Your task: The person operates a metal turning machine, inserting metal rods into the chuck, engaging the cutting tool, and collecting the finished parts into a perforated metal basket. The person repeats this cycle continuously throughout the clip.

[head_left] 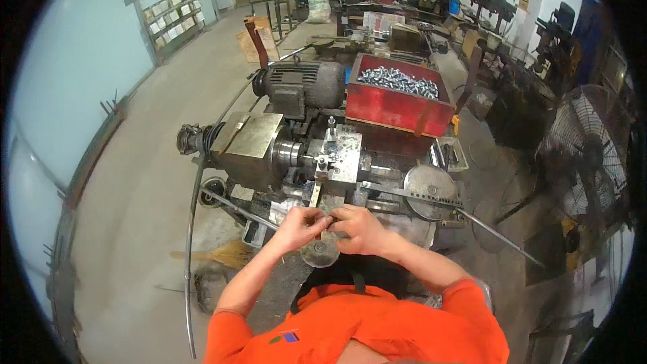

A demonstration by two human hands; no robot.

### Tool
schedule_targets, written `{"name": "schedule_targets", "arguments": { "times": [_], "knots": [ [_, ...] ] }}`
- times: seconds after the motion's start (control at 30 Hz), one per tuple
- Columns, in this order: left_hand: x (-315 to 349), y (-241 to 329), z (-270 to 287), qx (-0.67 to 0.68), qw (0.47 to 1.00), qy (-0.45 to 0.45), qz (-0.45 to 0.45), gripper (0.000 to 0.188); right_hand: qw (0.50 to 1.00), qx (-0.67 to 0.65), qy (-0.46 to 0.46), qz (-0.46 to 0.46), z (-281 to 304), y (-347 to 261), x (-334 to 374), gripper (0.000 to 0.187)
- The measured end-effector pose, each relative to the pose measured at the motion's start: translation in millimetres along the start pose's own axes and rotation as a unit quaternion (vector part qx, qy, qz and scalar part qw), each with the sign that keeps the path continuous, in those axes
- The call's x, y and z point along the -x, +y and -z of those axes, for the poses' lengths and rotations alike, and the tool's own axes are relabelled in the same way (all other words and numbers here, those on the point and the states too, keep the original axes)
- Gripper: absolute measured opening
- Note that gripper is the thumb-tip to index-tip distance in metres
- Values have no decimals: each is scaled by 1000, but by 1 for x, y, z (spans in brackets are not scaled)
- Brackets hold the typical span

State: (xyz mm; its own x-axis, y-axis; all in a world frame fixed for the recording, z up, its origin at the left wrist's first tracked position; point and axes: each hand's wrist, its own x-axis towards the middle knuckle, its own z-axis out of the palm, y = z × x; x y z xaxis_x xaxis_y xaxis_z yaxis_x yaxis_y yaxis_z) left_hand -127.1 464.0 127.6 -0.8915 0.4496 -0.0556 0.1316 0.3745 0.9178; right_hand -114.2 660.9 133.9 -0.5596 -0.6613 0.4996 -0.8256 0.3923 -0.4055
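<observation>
My left hand point(300, 229) and my right hand point(360, 229) meet in front of a small metal lathe-like machine. Both are closed, with their fingertips pinched together around something too small and too hidden to name. Just beyond the fingers is the machine's metal tool block point(342, 158), with upright bolts on it and a narrow brass-coloured bar point(315, 193) along its near side. To its left is the round spindle end point(290, 154). A round metal disc point(319, 251) lies below my hands.
A red box point(397, 113) full of shiny bolts point(399, 81) stands behind the machine, beside a grey motor point(306, 85). Long rods and a lever point(499, 234) stick out at both sides. At the right is a caged fan point(576, 148); a broom point(229, 254) lies at the left.
</observation>
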Motion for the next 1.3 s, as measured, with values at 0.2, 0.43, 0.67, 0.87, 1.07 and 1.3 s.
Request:
{"name": "schedule_targets", "arguments": {
  "times": [0.2,0.43,0.67,0.87,1.07,1.3],
  "knots": [
    [3,-10,34,23,1000,15,-13,19,997,-65,-21,37,-6,8,-47,20],
    [54,-24,125,-133,971,198,26,39,993,114,-30,-18,-17,69,-96,25],
    [173,-124,216,-391,824,380,158,36,948,223,-151,-173,-50,130,-145,22],
    [221,-135,180,-256,863,310,306,43,958,146,-131,-208,-66,153,-155,25],
    [234,-193,159,-351,815,344,307,32,959,123,-160,-197,-66,149,-163,23],
    [268,-237,240,-558,702,267,353,14,969,130,-144,-152,-59,150,-151,27]
  ]
}}
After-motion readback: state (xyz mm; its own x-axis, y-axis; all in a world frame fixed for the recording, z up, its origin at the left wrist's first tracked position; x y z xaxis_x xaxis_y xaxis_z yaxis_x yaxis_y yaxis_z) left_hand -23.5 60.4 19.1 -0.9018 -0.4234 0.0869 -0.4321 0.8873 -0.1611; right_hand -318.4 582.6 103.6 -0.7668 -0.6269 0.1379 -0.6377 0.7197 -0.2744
